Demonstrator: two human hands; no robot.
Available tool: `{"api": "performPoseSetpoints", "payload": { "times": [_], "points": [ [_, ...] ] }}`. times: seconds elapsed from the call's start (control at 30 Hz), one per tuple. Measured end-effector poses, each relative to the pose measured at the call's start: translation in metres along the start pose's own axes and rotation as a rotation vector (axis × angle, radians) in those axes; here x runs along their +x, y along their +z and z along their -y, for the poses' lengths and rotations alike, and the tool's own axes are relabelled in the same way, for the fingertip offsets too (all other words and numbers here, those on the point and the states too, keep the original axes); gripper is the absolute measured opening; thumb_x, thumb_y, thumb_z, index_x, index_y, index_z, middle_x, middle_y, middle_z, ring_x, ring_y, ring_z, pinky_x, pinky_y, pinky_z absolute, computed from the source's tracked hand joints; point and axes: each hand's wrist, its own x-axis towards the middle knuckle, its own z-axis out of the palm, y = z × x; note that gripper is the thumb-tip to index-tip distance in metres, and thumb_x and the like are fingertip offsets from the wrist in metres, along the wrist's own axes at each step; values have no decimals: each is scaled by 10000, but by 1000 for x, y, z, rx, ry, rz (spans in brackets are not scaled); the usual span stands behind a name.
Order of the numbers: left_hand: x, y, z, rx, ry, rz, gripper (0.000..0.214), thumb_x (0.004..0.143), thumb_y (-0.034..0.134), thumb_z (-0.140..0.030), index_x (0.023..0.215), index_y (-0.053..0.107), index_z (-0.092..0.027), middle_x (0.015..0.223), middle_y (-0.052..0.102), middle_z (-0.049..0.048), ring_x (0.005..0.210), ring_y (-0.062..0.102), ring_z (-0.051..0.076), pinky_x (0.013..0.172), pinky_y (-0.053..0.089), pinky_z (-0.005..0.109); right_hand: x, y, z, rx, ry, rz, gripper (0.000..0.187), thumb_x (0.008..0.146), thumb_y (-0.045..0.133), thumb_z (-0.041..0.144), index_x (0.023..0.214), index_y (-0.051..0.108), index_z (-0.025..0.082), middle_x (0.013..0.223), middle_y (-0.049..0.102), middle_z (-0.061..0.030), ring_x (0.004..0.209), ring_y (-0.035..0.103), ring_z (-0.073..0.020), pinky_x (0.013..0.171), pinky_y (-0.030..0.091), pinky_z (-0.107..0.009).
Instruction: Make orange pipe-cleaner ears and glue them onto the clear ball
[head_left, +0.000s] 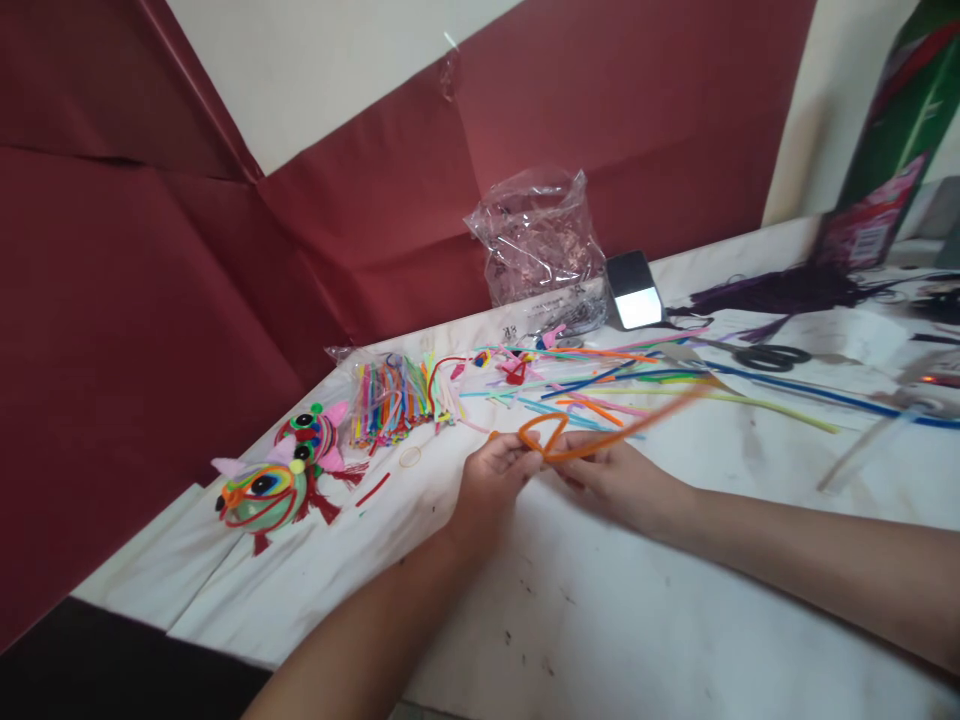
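Note:
An orange pipe cleaner [551,432] is bent into a small loop above the white table [600,620], its long tail running up to the right. My left hand [495,478] pinches the loop's left side with closed fingers. Fingers of my right hand [615,478] are closed on the stem just right of the loop. Both hands meet at the table's middle.
Several loose coloured pipe cleaners [622,385] lie beyond the hands. A bag of short coloured sticks [390,395] and two decorated fish-like balls [277,485] sit at left. A clear plastic bag [540,250], a phone [636,290] and scissors [772,356] stand further back.

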Motion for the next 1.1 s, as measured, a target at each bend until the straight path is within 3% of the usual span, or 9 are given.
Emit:
{"api": "performPoseSetpoints", "payload": {
  "times": [0.27, 0.47, 0.77, 0.93, 1.1],
  "points": [
    [2, -5, 2, -9, -79, 38, 218, 608, 728, -236, 786, 672, -124, 757, 677, 42, 739, 606, 155, 763, 447, 300, 3, -1, 0, 56, 13, 64, 313, 681, 610, 466, 601, 503, 183, 512, 380, 68, 472, 287, -73, 467, 225, -225],
    [5, -8, 5, 62, -6, -8, 138, 628, 714, -238, 684, 651, -128, 638, 635, 16, 643, 573, 124, 688, 442, 273, 1, -3, 2, 4, -4, -18, 261, 677, 613, 414, 591, 528, 183, 515, 413, 52, 482, 320, -84, 457, 234, -230],
    [2, -3, 1, 103, -32, -47, 174, 585, 723, -247, 675, 627, -134, 588, 596, -4, 589, 529, 112, 619, 405, 249, 3, 1, -7, 43, 68, -57, 311, 609, 676, 435, 573, 491, 187, 549, 460, 35, 514, 387, -99, 489, 296, -237],
    [0, 0, -3, 198, 33, -45, 133, 649, 655, -249, 619, 577, -146, 582, 567, -16, 566, 485, 96, 592, 377, 230, -2, 0, 0, -130, -53, -47, 260, 720, 565, 445, 672, 582, 190, 659, 556, -11, 613, 469, -143, 532, 355, -249],
    [2, -3, 0, 210, 24, -13, 128, 670, 629, -263, 677, 571, -149, 570, 560, -18, 573, 503, 108, 619, 387, 244, -2, 2, 1, -111, -13, 1, 278, 735, 525, 442, 631, 560, 187, 586, 519, 12, 533, 434, -120, 495, 326, -243]
  ]
}}
